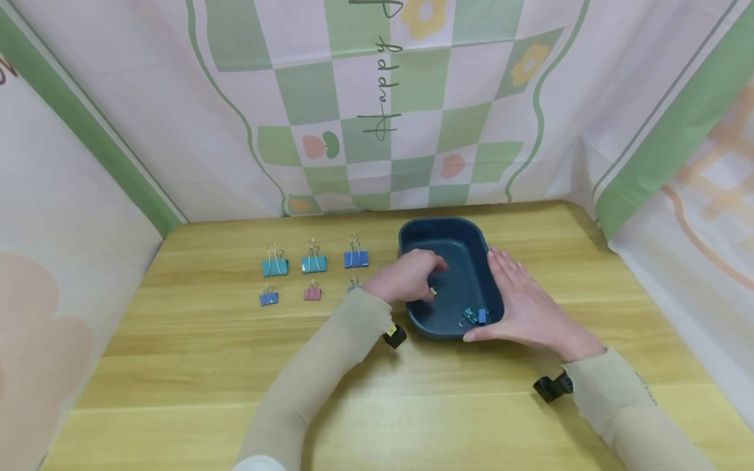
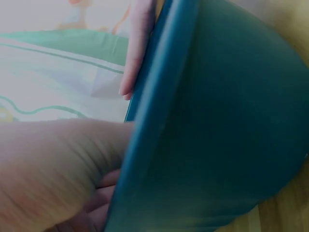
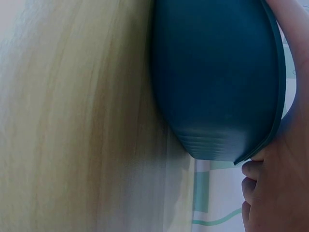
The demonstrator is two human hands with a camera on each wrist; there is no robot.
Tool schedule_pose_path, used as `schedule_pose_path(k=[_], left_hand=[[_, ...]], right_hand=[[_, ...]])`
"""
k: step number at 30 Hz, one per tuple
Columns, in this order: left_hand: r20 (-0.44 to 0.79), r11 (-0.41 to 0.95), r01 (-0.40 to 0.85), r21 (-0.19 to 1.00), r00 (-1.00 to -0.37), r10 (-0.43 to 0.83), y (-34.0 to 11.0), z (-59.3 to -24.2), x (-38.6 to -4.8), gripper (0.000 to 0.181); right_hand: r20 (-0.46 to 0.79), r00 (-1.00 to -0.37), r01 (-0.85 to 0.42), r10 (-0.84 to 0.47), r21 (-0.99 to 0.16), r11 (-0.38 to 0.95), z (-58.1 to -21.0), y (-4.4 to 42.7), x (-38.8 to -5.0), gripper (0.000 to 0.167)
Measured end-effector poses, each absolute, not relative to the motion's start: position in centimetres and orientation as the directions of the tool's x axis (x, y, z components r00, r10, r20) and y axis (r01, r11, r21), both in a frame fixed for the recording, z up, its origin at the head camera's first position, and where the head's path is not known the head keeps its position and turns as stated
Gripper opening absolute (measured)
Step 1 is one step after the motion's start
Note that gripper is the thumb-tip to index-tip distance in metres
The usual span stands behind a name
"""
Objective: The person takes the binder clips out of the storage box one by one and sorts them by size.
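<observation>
A dark blue tray (image 1: pixel 452 226) stands on the wooden table. My left hand (image 1: pixel 409 275) reaches over its left rim, thumb and fingers apart above the tray floor. Beside the thumb is a small yellowish piece (image 1: pixel 433 292), partly hidden. In the left wrist view the tray wall (image 2: pixel 217 111) covers the left fingertips. My right hand (image 1: pixel 527 307) rests along the tray's right side, fingers straight and thumb spread to the near corner. In that corner lie a teal binder clip (image 1: pixel 470 316) and a small blue one (image 1: pixel 482 316).
Left of the tray, binder clips stand in two rows. Behind are two teal clips (image 1: pixel 275 267) and a larger blue clip (image 1: pixel 356 259). In front are a small blue clip (image 1: pixel 268 298), a pink clip (image 1: pixel 313 294) and a bluish clip (image 1: pixel 353 286) partly behind my left hand. Printed curtains (image 1: pixel 365 131) border the table.
</observation>
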State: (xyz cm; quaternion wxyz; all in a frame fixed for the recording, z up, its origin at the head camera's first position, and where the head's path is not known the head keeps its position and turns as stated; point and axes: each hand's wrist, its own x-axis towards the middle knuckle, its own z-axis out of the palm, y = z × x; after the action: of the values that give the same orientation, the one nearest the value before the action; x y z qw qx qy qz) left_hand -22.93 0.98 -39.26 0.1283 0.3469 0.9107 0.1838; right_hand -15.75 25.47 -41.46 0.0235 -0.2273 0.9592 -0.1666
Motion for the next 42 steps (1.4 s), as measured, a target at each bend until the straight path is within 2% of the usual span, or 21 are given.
schedule_pose_path(k=[7,17,27,36,42], left_hand=[[-0.119,0.719,0.596,0.358,-0.734,0.668,1.3,-39.2,-22.3,0.036],[-0.114,0.738,0.615,0.279,-0.742,0.661,1.1,-38.9,-21.8,0.018],[-0.09,0.688,0.626,0.367,-0.712,0.696,0.7,-39.1,-22.2,0.014],[-0.084,0.714,0.622,0.322,-0.733,0.676,1.2,-39.7,-22.1,0.007],[-0.029,0.68,0.633,0.371,-0.724,0.689,1.0,-40.0,-22.0,0.009]], right_hand=[[0.05,-0.89,-0.444,-0.453,-0.319,0.837,-41.6,25.4,-15.8,0.146],[0.054,-0.89,-0.445,-0.453,-0.322,0.836,-41.7,25.5,-15.8,0.146],[0.062,-0.895,-0.436,-0.441,-0.328,0.838,-41.6,25.3,-15.7,0.145],[0.052,-0.896,-0.432,-0.442,-0.332,0.838,-41.5,25.3,-15.7,0.145],[0.044,-0.894,-0.433,-0.445,-0.33,0.838,-41.5,25.3,-15.6,0.145]])
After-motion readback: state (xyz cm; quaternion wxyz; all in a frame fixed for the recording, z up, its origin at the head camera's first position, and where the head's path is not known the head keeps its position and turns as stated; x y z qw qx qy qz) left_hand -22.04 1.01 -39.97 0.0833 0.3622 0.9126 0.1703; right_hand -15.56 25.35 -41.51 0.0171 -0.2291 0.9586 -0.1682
